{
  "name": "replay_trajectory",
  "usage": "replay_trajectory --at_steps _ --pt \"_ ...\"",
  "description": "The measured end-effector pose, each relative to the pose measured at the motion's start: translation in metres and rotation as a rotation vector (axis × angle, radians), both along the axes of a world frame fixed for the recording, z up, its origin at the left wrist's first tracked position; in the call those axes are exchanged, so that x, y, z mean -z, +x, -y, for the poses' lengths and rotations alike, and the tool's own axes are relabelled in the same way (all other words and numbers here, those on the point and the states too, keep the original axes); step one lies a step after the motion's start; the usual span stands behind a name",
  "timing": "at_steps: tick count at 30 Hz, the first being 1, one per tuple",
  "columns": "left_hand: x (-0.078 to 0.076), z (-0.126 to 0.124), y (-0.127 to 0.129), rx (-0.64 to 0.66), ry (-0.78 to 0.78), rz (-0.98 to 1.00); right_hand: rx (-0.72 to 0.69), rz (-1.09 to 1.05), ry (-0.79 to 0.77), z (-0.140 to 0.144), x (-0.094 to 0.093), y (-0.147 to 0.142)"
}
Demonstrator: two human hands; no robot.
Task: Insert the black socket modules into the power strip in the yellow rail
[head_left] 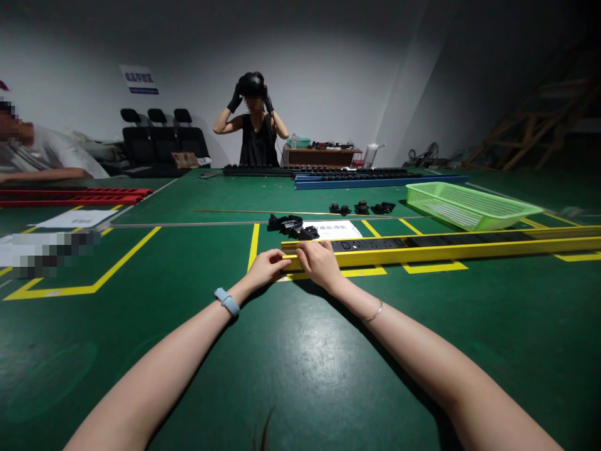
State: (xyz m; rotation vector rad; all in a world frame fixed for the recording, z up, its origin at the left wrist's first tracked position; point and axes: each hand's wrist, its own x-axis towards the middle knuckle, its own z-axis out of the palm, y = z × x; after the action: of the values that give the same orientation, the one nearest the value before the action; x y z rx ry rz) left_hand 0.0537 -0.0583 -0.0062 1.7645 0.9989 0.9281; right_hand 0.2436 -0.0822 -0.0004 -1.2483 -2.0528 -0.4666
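Observation:
A long yellow rail (451,252) with black socket modules (375,245) set in its channel lies across the green table, running off to the right. My left hand (268,267) pinches the rail's left end between thumb and fingers. Just beside it, my right hand (320,263) is closed over the rail, fingers curled into the channel; whether a small part sits under those fingers is hidden. Right behind my hands are loose black plastic parts (287,223) and a white printed sheet (340,229), partly covered by them.
A light green basket (469,207) stands behind the rail at right. Small black parts (361,207) lie mid-table. Blue rails (375,181) are farther back, red rails (75,195) at left. Across the table a person (258,131) holds a headset; another person (61,153) leans in at left.

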Motion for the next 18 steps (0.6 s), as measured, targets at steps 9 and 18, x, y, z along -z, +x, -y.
replay_trajectory --at_steps 9,18 --pt "0.004 -0.002 -0.002 -0.012 0.083 -0.056 -0.009 0.073 0.056 -0.009 -0.001 0.031" --pt "0.005 -0.002 -0.004 -0.060 0.285 -0.143 -0.010 0.122 0.127 -0.022 -0.004 0.039"
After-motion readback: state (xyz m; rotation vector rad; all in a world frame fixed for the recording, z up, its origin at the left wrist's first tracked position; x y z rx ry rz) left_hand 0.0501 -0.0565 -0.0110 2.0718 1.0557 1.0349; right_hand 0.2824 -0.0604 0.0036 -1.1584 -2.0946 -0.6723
